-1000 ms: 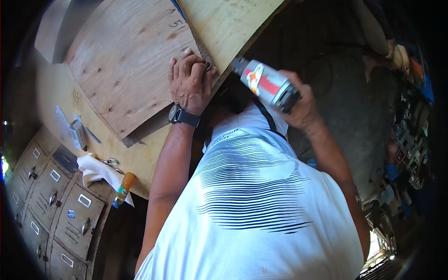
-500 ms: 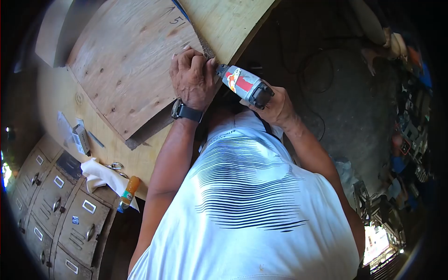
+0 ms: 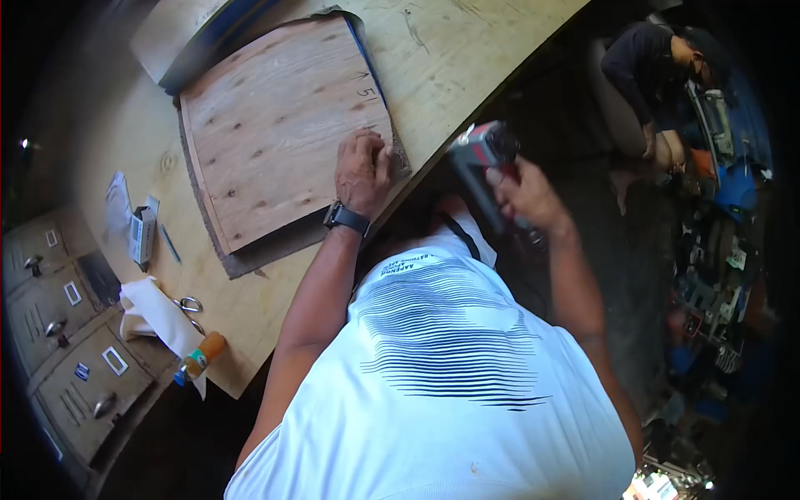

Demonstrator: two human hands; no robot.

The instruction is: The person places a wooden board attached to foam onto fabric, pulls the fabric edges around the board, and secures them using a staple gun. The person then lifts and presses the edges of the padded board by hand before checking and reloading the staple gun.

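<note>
A plywood board [image 3: 275,133], marked "51" in handwriting, lies on dark padding or fabric [image 3: 237,265] that shows along its edges. My left hand [image 3: 363,173], wearing a watch, presses on the board's near right corner with its fingers bent. What lies beneath the fingertips is hidden. Off the table's edge, my right hand [image 3: 527,193] grips the handle of a grey and red staple gun [image 3: 486,162], blurred by motion. The staple gun is apart from the board.
Scissors [image 3: 190,306], a white cloth [image 3: 162,312], an orange drink bottle [image 3: 202,357] and a small box [image 3: 142,237] lie on the table [image 3: 275,296] at left. Metal lockers [image 3: 79,333] stand beyond. Another person [image 3: 642,79] sits at upper right near clutter.
The staple gun has come away from the board's edge, moving right and turning in my right hand. My left hand still rests at the board's edge. The view has shifted, showing the other person more fully.
</note>
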